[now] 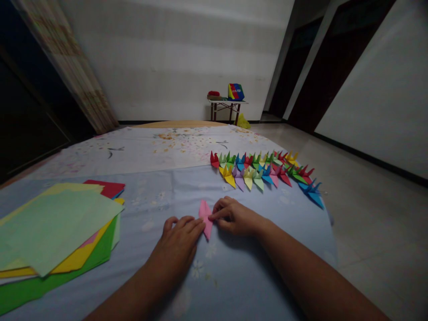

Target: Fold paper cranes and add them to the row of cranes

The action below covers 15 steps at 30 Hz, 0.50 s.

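A small pink folded paper (205, 217) lies on the light blue cloth (187, 191) in front of me. My left hand (178, 240) rests flat beside it, fingertips pressing its left edge. My right hand (234, 217) pinches the paper's right edge between thumb and fingers. A row of several finished paper cranes (264, 173) in many colours sits just beyond, to the right.
A loose stack of coloured paper sheets (56, 232), green on top, lies at the left. A floral white cloth (150, 149) covers the far surface. A small table (227, 109) with a colourful box stands by the back wall. Bare tiled floor is at the right.
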Available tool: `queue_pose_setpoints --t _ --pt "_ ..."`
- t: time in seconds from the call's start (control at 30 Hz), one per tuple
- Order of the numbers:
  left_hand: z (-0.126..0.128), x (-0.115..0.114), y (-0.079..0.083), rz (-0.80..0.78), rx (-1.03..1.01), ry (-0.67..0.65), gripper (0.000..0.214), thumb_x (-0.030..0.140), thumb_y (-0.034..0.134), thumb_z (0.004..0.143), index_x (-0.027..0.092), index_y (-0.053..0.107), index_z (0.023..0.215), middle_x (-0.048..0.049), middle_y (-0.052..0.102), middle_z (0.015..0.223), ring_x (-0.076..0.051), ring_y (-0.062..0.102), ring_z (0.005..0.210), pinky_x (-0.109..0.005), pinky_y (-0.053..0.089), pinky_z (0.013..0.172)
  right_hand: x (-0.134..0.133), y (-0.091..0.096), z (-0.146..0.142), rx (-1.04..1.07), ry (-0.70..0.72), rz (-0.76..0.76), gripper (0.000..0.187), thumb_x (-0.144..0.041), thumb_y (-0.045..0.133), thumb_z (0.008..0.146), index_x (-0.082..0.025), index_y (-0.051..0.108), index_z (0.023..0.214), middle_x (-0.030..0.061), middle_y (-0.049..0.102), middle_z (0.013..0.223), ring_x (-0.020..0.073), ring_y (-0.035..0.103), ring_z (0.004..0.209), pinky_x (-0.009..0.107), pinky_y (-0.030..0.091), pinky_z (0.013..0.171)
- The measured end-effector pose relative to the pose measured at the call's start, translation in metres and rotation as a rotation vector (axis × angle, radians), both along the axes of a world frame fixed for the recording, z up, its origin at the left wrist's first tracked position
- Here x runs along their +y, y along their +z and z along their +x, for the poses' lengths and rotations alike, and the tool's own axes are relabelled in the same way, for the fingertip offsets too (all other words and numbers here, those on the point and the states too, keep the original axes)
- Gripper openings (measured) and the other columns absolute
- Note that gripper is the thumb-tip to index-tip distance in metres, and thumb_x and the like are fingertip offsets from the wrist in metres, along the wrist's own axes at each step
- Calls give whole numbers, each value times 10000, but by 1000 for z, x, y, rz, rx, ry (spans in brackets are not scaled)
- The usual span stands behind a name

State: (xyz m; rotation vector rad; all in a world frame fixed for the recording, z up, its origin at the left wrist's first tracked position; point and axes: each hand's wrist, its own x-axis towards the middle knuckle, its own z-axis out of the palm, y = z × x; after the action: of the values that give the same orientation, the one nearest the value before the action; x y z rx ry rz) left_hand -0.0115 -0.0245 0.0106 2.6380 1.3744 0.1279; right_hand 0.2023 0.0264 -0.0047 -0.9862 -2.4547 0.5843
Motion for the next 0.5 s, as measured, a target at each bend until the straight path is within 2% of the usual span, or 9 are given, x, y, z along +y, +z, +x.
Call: queue_pose_setpoints --t 0.13,0.33,0.5 --pt "1 1 -5 20 2 -28 463 149 400 839 295 432 1277 -33 538 1272 -241 413 1174 -464 186 966 0 0 1 42 5 -15 214 -167 555 765 -207 698 918 45 620 923 157 530 877 285 402 826" --pt "3 3 -11 54 62 -27 455 132 384 855 337 460 1255 -24 528 1287 -263 411 1193 -498 186 965 1 2 -3 -30 -7 38 166 -216 546 795 -171 705 792 54 625 865 151 533 825 276 408 775" --pt "2 2 -8 63 -4 -40 483 121 439 799 317 480 1239 -40 555 1245 -253 445 1152 -494 215 957 -1 0 -4 1 -27 64 197 -245 516 828 -187 699 872 57 624 874 152 534 831 279 405 773"
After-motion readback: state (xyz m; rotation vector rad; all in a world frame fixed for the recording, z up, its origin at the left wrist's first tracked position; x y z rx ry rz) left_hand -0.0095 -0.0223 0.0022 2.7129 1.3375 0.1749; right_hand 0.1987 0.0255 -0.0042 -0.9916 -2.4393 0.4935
